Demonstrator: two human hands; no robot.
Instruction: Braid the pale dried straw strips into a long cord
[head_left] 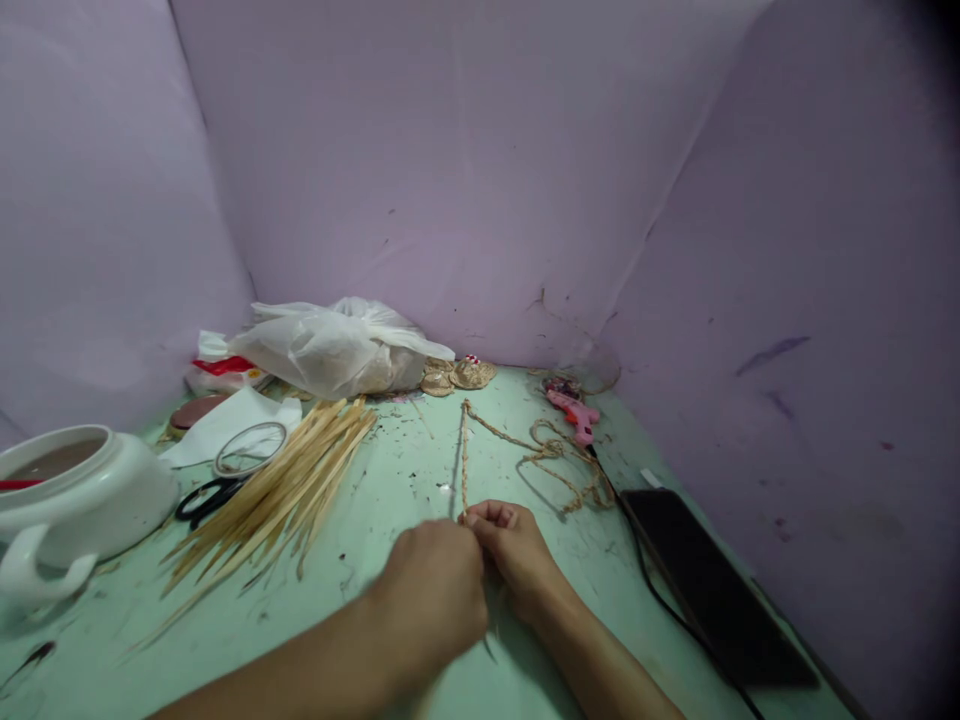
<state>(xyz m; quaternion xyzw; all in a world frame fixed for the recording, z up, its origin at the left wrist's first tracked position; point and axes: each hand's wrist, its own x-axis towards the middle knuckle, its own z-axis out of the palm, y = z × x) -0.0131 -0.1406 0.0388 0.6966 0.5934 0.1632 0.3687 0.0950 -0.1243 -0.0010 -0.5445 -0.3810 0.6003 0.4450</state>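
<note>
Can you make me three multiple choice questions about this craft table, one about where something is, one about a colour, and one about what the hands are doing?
1. Where does the glue gun lie?
A. at the far right of the table, near the wall
B. inside the white pot
C. under the plastic bag

2. What colour is the glue gun?
A. blue
B. pink
C. green

3. What state are the two hands in?
A. both flat and open on the table
B. both closed together around the near end of a stick wrapped in twine
C. both lifted off the table, holding scissors

Answers:
1 A, it rests by the right wall, beyond the loose twine.
2 B, its body is plainly pink.
3 B, the left hand and right hand meet at the near end of the twine-wrapped stick, fingers curled.
</note>
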